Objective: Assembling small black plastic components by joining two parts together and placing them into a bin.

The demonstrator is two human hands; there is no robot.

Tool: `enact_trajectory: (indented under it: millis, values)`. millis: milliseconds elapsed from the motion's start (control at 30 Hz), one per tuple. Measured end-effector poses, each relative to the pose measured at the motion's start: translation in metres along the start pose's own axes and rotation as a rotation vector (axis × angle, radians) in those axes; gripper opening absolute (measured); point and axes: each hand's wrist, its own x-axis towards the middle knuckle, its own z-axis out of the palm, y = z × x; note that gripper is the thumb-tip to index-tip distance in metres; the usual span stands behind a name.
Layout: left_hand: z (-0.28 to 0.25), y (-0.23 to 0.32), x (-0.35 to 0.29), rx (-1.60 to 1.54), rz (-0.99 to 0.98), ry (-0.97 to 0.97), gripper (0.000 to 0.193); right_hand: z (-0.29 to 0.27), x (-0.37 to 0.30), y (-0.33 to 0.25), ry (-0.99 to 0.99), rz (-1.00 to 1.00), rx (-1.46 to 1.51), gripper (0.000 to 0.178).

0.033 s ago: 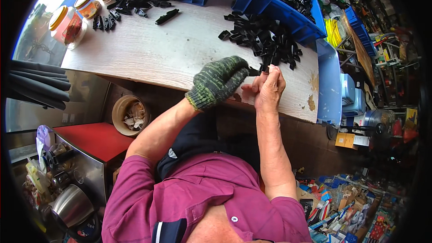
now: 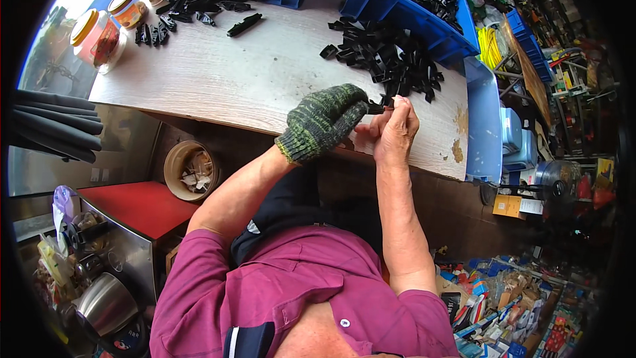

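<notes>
My left hand [image 2: 326,122] wears a dark green knitted glove and is closed, its fingertips pinching a small black plastic part [image 2: 375,107]. The part's far end reaches my bare right hand [image 2: 396,129], whose thumb and forefinger are pressed together at it; the other fingers curl below. Most of the part is hidden by the fingers. Both hands are over the table's front edge. Just beyond them lies a heap of black plastic pieces [image 2: 391,53]. Farther left on the table are a lone long black piece [image 2: 244,24] and a group of similar long pieces [image 2: 209,0].
Two blue crates [image 2: 397,16] stand at the table's [image 2: 218,59] back, the right one holding black pieces. Lidded jars [image 2: 96,40] sit at the far left. A light blue bin [image 2: 485,122] adjoins the right edge. Below left stands a round waste bucket [image 2: 192,171] beside a red-topped cabinet [image 2: 142,207].
My left hand has shifted very slightly toward my right hand. The right hand's pinch and the things on the table look the same.
</notes>
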Motion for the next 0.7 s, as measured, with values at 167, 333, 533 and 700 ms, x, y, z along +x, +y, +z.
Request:
enact_trajectory:
  millis: [167, 333, 533, 700]
  values:
    - [0.004, 0.002, 0.005, -0.084, -0.105, -0.065, 0.025, 0.001, -0.003, 0.0, -0.003, -0.044, -0.021, 0.028]
    - [0.01, 0.005, 0.008, -0.041, -0.116, -0.038, 0.026, 0.001, -0.006, 0.0, -0.001, -0.071, -0.055, 0.03]
    - [0.052, 0.022, 0.008, -0.142, -0.257, 0.167, 0.029, -0.008, -0.005, 0.004, 0.014, -0.243, -0.166, 0.028]
    - [0.047, 0.027, 0.007, -0.169, -0.278, 0.096, 0.036, -0.017, 0.001, 0.007, 0.066, -0.183, -0.072, 0.029]
